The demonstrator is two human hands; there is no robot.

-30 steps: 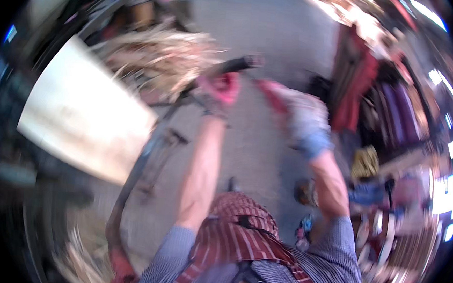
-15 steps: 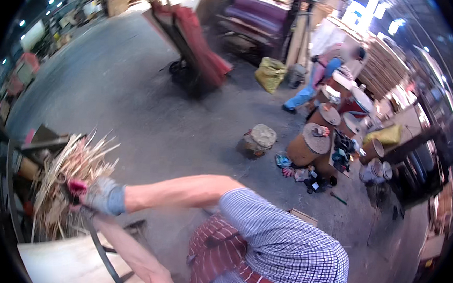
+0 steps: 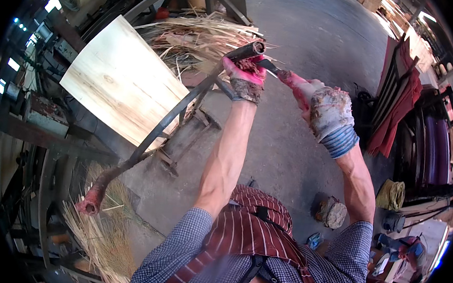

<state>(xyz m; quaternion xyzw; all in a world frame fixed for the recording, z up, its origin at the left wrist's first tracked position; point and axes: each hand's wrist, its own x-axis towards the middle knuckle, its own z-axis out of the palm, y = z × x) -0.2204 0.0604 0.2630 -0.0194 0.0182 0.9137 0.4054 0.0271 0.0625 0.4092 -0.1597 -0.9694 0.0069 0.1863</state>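
Note:
My left hand (image 3: 245, 76), in a pink and grey glove, is closed around the upper end of a long curved metal bar (image 3: 160, 129). The bar runs down to a rusty red end (image 3: 90, 204) at the lower left. My right hand (image 3: 326, 108), in a worn pink and grey glove with a blue cuff, grips a short dark handle (image 3: 270, 66) that meets the bar's top end. Both hands are raised just right of a pale curved wooden board (image 3: 121, 88). A heap of wood shavings (image 3: 207, 34) lies behind the hands.
A dark metal frame and machine parts (image 3: 35, 124) stand at the left, with straw-like shavings (image 3: 101, 237) below. A small stump (image 3: 331, 213) sits on the concrete floor at the right. Red panels (image 3: 399, 110) and tools (image 3: 401, 248) line the right edge.
The view swung away over the workshop floor half a second ago and is back on the board. Both hands have stayed on the curved bar, now raised higher beside the board.

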